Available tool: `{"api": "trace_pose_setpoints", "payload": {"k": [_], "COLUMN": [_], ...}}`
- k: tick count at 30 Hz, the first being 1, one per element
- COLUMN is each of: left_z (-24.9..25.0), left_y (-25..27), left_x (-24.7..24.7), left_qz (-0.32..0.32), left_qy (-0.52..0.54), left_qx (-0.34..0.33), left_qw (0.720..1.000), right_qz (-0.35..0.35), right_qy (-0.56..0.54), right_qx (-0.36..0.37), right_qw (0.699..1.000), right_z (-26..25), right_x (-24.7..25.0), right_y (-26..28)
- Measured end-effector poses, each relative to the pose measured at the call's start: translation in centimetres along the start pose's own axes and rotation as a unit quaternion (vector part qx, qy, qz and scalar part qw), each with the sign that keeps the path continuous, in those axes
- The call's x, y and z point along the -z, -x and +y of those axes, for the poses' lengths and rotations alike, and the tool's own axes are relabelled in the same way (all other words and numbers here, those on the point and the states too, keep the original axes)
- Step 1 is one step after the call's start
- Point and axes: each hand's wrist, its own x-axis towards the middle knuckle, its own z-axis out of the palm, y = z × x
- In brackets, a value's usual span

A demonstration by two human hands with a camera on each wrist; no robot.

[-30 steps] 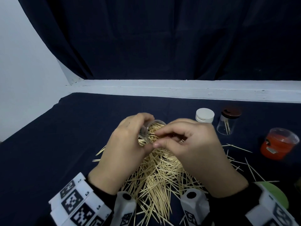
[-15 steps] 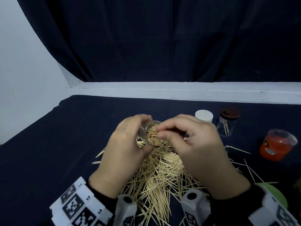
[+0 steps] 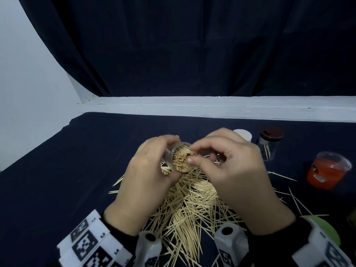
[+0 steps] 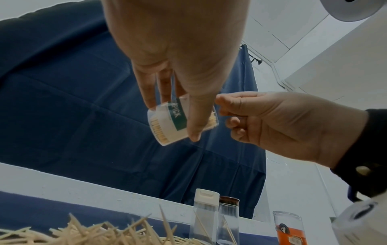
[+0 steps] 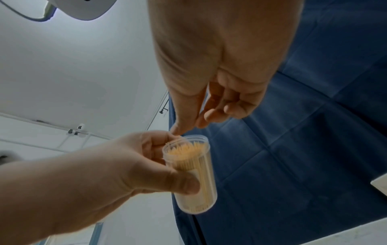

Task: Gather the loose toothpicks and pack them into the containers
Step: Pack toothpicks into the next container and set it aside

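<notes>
My left hand (image 3: 148,176) grips the jar (image 5: 190,172), lidless, packed with toothpicks, above the pile (image 3: 188,207) on the table (image 3: 57,170). My right hand (image 3: 237,170) is at its mouth, fingers curled; whether they pinch anything, I cannot tell.

Bench (image 3: 57,180) cloth on the left side is left bare up to the toothpick pile (image 3: 188,205). Right side is blocked by white-capped container (image 3: 243,134), brown-lidded jar (image 3: 269,143) and orange container (image 3: 327,171), with stray toothpicks scattered between them. Container mouth (image 3: 181,158) is crowded by right hand (image 3: 231,170).
</notes>
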Motion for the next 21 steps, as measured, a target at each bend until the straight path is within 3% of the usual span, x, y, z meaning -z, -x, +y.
{"api": "trace_pose_setpoints", "payload": {"k": [7,15,19,21], "left_z": [0.1,-0.2,0.0,0.0], "left_y": [0.0,0.1,0.2,0.2], "left_x": [0.0,0.3,0.2,0.2], "left_qz": [0.025,0.014,0.012,0.014], "left_qy": [0.004,-0.013,-0.009,-0.009], "left_qx": [-0.025,-0.009,-0.009,-0.013], "left_qw": [0.999,1.000,1.000,1.000], "right_qz": [-0.057,0.011,-0.037,-0.085], "right_qy": [0.093,0.070,0.059,0.061], "right_qx": [0.090,0.074,0.037,0.052], "right_qw": [0.990,0.995,0.997,0.993], "right_z": [0.4,0.5,0.6,0.6], "right_x": [-1.6,-0.7,-1.0,-1.3], "right_y": [0.6,0.4,0.4,0.5]}}
